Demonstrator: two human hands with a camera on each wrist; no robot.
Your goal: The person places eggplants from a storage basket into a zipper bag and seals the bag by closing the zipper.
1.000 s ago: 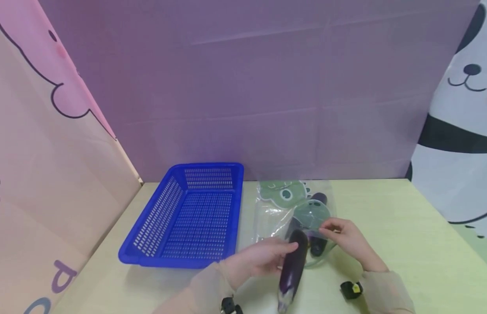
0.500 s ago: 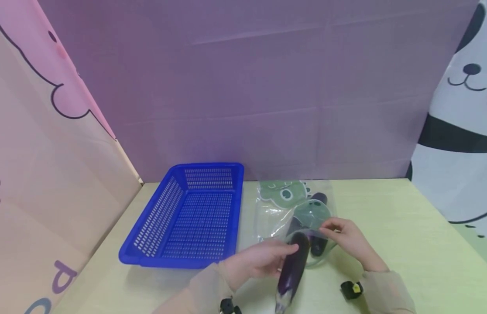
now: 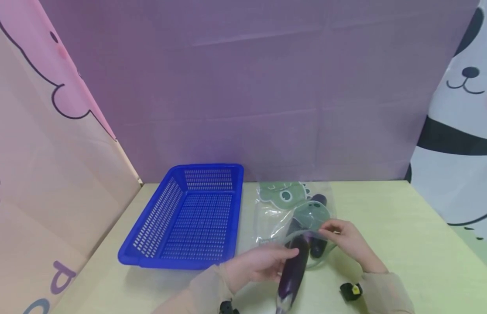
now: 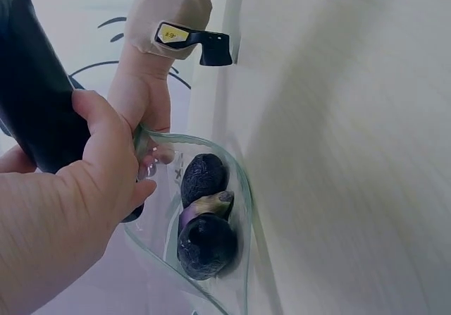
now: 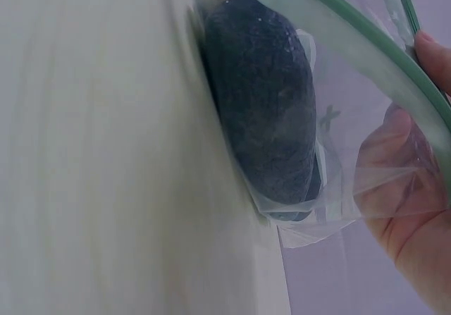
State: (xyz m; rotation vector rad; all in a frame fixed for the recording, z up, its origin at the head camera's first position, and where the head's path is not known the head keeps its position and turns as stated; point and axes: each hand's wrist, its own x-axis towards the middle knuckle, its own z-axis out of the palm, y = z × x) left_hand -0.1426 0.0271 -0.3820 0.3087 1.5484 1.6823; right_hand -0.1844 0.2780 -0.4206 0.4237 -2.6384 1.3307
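My left hand (image 3: 263, 264) grips a dark purple eggplant (image 3: 293, 270) around its middle, the pale stem end pointing down toward me. Its rounded end sits at the mouth of a clear zip bag (image 3: 272, 220) printed with a green dinosaur; whether it is inside cannot be told. With thumb and fingers, my right hand (image 3: 347, 240) pinches the bag's rim at the right side. Other eggplants (image 4: 206, 246) lie inside the bag, seen through its open mouth in the left wrist view. Up close in the right wrist view, one bagged eggplant (image 5: 264, 96) rests against the table.
A blue plastic basket (image 3: 176, 263) with slotted walls stands on the pale table (image 3: 404, 244), left of the bag. Behind the table hangs a purple cloth (image 3: 267, 87). Cartoon-printed sheets flank both sides.
The eggplant in my left hand has tilted slightly, its stem end shifting left and its rounded end moving to the bag's rim. My right hand keeps its pinch on the bag.
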